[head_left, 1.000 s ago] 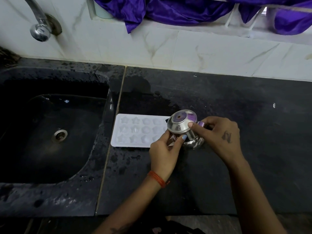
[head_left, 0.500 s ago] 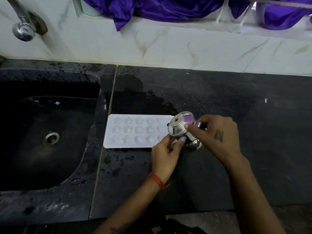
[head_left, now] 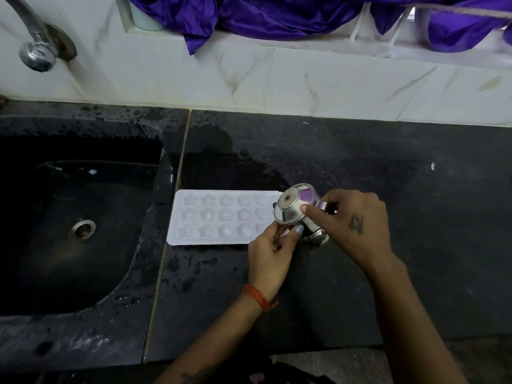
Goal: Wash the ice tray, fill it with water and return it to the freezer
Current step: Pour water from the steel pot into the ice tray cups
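Observation:
A white ice tray (head_left: 219,217) with star and round moulds lies flat on the black counter (head_left: 360,167), just right of the sink. A small steel cup (head_left: 295,207) is tipped on its side over the tray's right end, base facing up. My left hand (head_left: 270,252) pinches the cup's lower edge from below. My right hand (head_left: 350,221) grips the cup from the right, thumb on its side. The tray's right end is hidden behind the cup and my fingers.
A black sink (head_left: 77,217) with a metal drain (head_left: 81,230) fills the left. A chrome tap (head_left: 36,48) sticks out of the white tiled wall (head_left: 304,84). Purple cloth (head_left: 277,15) hangs along the ledge above. Water drops lie on the counter near the sink.
The view has shifted a little. Both hands keep hold of the tilted steel cup over the tray's right end; the tray has not moved.

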### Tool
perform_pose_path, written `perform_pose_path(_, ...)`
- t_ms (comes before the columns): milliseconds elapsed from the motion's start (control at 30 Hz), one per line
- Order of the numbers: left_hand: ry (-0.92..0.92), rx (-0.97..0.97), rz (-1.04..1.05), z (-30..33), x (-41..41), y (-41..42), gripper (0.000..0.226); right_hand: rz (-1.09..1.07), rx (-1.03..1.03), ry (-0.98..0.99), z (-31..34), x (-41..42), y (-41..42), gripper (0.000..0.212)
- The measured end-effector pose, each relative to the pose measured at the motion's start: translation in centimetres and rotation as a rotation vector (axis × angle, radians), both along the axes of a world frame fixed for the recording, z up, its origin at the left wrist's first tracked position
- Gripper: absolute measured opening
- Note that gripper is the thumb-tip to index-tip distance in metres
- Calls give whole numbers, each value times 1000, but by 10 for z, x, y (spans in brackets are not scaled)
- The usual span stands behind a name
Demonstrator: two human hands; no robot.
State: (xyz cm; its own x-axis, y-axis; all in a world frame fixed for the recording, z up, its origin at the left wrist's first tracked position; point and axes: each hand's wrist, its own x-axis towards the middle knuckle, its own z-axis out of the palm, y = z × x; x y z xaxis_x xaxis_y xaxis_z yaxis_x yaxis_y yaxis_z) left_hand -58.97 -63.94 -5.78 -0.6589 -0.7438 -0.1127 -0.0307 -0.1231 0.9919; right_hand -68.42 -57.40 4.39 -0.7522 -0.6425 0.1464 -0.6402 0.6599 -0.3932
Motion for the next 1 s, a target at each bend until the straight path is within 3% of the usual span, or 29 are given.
perform_pose_path(267,-118,-207,31,9,-3,1,50,-84,-205,-207,-12,-10,16,29)
perform_pose_path(367,-112,-204,4,12,-7,2,39,-89,-221,-214,-12,-13,18,29)
perform_pose_path(1000,2,-36,-18,-6,-23,17,21,-22,70,17,2,-19,12,29)
